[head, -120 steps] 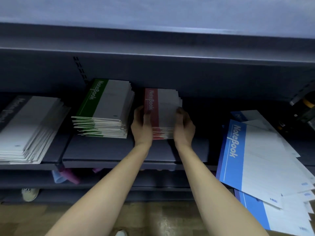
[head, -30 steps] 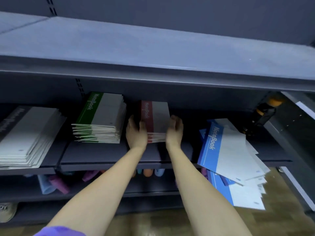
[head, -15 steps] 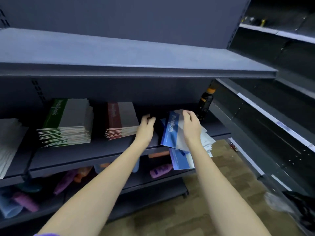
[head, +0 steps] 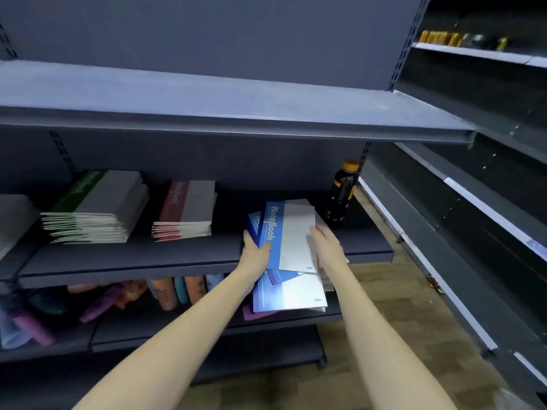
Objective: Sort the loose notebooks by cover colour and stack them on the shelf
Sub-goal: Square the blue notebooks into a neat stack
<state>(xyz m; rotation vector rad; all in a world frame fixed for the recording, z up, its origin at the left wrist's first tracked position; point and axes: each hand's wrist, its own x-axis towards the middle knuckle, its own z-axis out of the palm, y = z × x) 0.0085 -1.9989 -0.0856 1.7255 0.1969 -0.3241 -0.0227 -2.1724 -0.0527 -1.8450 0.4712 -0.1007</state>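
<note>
Shelf: dark grey metal board [head: 139, 257] at hand height, carrying every notebook pile; its front lip runs under both wrists.
Left hand: left hand [head: 255, 252] grips the blue spine edge of the blue notebooks [head: 291, 236], thumb laid on the cover, fingers tucked beneath and out of sight.
Right hand: right hand [head: 327, 247] lies along the pale right edge of the same pile, fingers [head: 318, 233] straight and close together, pressing inward.
Blue notebooks: untidy fan between the two hands, top cover printed "NoteBook"; lower copies hang past the shelf lip below the palms.
Red pile: red notebooks [head: 185, 210], squared up, left of the left fingers and apart from them.
Green pile: green notebooks [head: 94, 207], farther left again, taller than the red.
Pale pile: grey-white stack [head: 13, 217], cut off at the picture's left border.
Bottle: dark bottle [head: 342, 192] with orange cap, upright beyond the right fingers near the back panel.
Upper shelf: bare grey board [head: 207, 96] above the hands.
Lower shelf: blurred coloured items [head: 165, 292] beneath the forearms.
Room: wood-pattern floor [head: 393, 315] right of the right arm; neighbouring racking [head: 473, 202] runs off to the right.
</note>
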